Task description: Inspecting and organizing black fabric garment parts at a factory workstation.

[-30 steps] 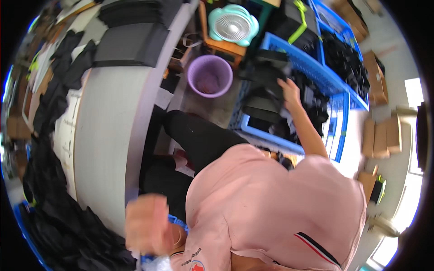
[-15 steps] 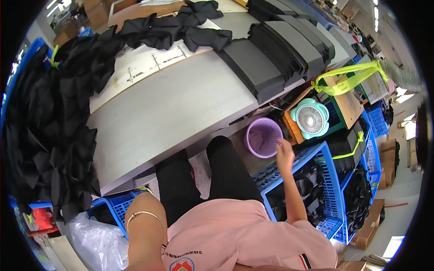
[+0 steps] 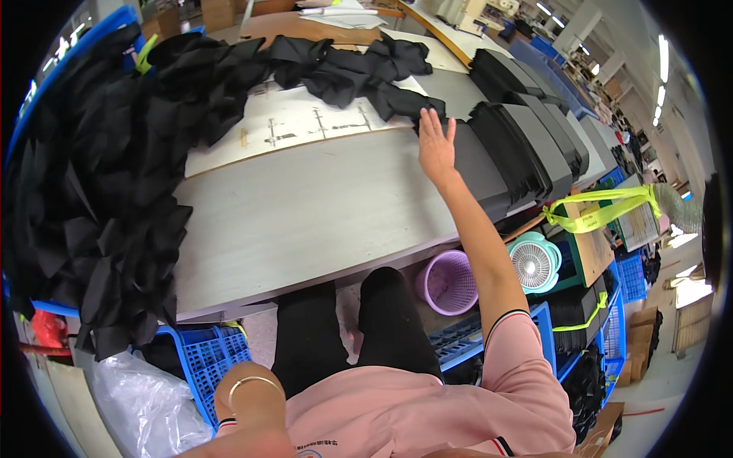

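My right hand reaches forward over the table, at the near left corner of a stack of dark grey panels. Its fingers are stretched out, the thumb a little apart, and nothing shows gripped in it. Just beyond the fingertips lies the end of a row of crumpled black fabric pieces; whether they touch is unclear. My left arm, with a bangle on it, is bent at the lower left, its hand out of the picture.
A large heap of black pieces covers the left side. More panel stacks stand at the right. Beside my right arm are a purple basket, a turquoise fan and blue crates. Clear plastic lies at the lower left.
My right hand has gone from beside the purple basket up and forward to the panel stack, its fingers now extended. The view has shifted, while my left arm stays bent.
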`<state>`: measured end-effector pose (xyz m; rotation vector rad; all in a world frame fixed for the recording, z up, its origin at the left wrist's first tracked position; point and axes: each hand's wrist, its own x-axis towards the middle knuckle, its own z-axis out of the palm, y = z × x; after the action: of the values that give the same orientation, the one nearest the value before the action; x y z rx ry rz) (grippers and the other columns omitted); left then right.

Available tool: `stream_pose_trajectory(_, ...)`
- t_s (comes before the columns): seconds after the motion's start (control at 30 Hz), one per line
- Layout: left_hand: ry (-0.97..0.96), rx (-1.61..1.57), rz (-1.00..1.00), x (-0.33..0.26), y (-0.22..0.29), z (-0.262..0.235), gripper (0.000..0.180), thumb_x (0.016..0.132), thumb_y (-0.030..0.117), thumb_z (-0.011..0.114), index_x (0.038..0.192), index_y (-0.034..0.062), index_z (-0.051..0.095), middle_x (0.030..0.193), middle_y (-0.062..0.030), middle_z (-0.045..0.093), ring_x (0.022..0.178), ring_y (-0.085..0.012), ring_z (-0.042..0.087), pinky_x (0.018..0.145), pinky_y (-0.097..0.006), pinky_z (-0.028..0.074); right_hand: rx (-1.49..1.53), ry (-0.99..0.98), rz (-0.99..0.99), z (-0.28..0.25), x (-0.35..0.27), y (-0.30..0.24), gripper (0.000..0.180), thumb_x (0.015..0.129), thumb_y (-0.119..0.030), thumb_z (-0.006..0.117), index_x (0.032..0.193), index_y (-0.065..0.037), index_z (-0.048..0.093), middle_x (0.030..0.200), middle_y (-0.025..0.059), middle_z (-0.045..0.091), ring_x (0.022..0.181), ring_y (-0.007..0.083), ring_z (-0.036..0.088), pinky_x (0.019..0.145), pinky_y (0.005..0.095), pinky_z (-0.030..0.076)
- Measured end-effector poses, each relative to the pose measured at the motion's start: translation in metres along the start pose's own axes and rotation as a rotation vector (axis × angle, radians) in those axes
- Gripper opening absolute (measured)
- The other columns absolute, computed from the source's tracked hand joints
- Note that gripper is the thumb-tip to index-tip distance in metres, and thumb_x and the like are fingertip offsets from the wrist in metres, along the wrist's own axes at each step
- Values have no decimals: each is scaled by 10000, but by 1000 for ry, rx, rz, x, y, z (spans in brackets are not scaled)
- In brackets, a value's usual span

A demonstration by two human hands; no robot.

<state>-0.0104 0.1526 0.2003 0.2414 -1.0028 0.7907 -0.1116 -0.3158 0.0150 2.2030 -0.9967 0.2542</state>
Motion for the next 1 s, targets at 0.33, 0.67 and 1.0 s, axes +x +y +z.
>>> stream_pose_trajectory(0.33,-575,454,-978,-121,-45,-40,487,790,62,742,1250,28,588,1327,-194,565,1192,-352,552,1038,-448,433,1062,452,295,-134,-49,-30,185,866,-15,699,1048,8,676,1069,73,686,928,225,673,773,317,535)
stream_pose_trajectory(0.67,-1299,541,-1015,-219,-64,-62,631,731,348,858,1242,45,648,1409,-158,528,1407,-379,388,1194,-478,262,1891,-197,710,-142,-178,-100,248,881,13,674,1129,27,675,984,43,686,843,117,636,700,269,536)
stream_pose_trajectory(1.0,-885,415,-1374,-218,-78,-65,217,813,125,759,1010,34,743,1225,-95,658,1268,-306,537,1085,-456,380,1034,332,-187,-172,-200,-119,304,789,-23,650,1090,15,666,1075,139,650,902,284,665,785,370,555)
